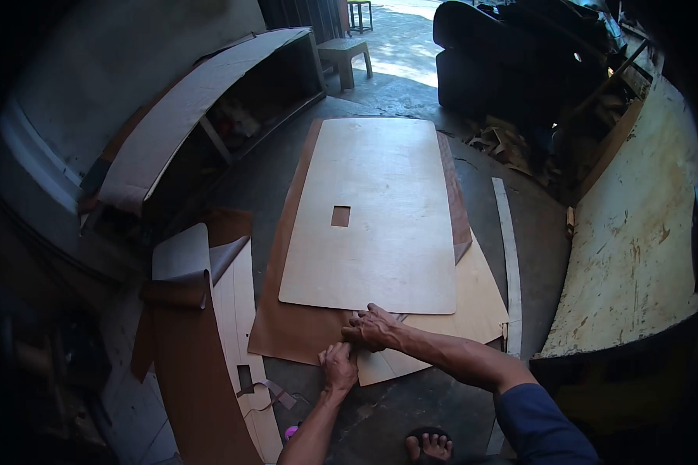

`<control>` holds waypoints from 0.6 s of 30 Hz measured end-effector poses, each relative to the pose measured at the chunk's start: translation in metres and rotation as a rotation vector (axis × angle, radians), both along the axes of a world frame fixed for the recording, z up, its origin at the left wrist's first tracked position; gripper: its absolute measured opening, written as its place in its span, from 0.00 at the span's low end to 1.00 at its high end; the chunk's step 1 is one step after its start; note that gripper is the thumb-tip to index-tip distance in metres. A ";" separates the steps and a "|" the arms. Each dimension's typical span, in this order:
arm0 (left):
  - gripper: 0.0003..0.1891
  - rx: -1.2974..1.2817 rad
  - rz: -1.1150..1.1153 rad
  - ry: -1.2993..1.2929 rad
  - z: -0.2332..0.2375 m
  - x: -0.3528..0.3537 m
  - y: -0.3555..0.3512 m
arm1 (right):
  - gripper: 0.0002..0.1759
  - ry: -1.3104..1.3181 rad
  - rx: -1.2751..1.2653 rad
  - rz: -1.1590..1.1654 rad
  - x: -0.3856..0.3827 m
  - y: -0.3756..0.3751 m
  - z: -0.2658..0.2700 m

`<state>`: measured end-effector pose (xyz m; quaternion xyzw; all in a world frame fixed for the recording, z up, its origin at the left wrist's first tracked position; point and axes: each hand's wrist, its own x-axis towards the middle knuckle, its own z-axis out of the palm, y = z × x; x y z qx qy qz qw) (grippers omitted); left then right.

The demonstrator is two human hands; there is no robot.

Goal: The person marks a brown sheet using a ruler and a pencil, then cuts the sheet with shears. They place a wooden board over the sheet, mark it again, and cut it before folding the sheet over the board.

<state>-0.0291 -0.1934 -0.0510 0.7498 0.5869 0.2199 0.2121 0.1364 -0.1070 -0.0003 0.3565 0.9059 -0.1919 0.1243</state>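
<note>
A pale plywood panel [372, 256] with a small rectangular cutout lies on a larger sheet of brown covering [302, 329]. At the near edge of that covering, my left hand [339, 367] is closed on the brown material. Just beyond it to the right, my right hand [374, 328] is closed by the panel's front edge, its fingers over the covering; what they hold is hidden. The two hands nearly touch. A second pale board [481, 298] shows underneath on the right.
On the left lie another board [244, 325] and a rolled brown sheet [182, 341]. A pink object [290, 432] rests near my left forearm. A narrow wooden strip [509, 248] and a large worn panel [628, 225] stand right. A long cabinet-like frame [178, 116] is against the wall.
</note>
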 end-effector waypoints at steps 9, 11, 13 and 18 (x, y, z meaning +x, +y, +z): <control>0.09 0.129 -0.159 0.110 0.025 0.000 -0.029 | 0.11 0.151 0.609 0.306 0.042 -0.058 0.007; 0.08 0.122 -0.167 0.096 0.017 0.003 -0.039 | 0.13 0.003 0.216 0.212 0.037 -0.072 -0.013; 0.08 0.122 -0.182 0.094 0.013 0.001 -0.046 | 0.11 -0.055 -0.122 -0.164 0.031 -0.080 -0.027; 0.07 0.089 -0.188 0.133 0.028 0.001 -0.056 | 0.12 -0.268 0.144 -0.061 0.038 -0.110 0.003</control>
